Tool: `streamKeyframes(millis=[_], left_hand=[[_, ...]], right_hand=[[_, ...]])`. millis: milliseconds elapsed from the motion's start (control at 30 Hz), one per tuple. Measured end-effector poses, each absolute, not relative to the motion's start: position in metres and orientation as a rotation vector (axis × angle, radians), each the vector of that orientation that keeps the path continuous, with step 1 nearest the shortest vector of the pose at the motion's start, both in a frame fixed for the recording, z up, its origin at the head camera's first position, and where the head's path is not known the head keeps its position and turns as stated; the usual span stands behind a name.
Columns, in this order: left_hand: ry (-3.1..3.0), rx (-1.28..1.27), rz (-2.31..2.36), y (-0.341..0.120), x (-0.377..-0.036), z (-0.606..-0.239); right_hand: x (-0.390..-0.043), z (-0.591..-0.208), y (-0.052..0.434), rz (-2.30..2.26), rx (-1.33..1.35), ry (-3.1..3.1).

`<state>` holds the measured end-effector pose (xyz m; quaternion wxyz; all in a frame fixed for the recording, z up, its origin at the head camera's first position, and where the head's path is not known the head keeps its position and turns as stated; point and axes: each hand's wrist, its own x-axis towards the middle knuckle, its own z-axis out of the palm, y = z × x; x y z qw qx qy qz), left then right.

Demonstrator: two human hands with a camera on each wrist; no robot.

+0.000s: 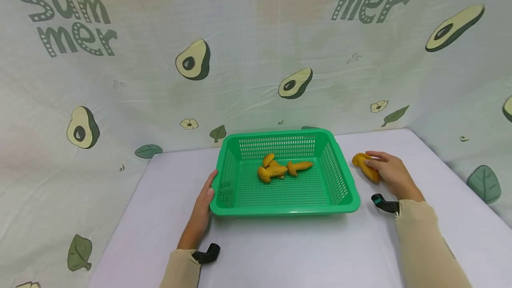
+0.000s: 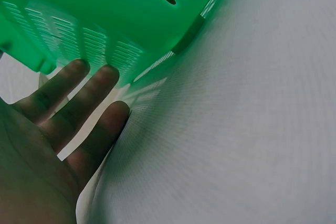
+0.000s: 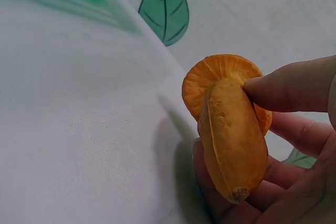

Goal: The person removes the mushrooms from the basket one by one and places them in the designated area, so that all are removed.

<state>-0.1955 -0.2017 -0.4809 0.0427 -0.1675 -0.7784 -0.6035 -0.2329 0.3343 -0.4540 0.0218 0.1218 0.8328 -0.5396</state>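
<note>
My right hand pinches an orange-yellow mushroom between thumb and fingers, right of the green basket. In the right wrist view its round cap points away and the thick stem faces the camera, with a shadow on the cloth beside it. At the basket's left side is my left hand, its fingertips right at the outer wall and rim. The left wrist view shows three of its fingers straight and spread under the slotted wall. Inside the basket several similar mushrooms lie in a loose group on the slotted floor.
A white cloth covers the table, and its far edge meets a hanging backdrop printed with avocados, leaves and lettering. Black wrist mounts stick out from both sleeves. The basket stands near the table's far edge.
</note>
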Motion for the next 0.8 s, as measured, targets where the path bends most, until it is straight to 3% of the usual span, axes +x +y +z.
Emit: streamKeyframes(millis=[800], left_hand=[[-2.385,-0.501,-1.864,-0.2007,-0.1946,-0.4799]], right_hand=[[-0.2380,-0.4616,0.3350,-1.380,0.365,2.788]])
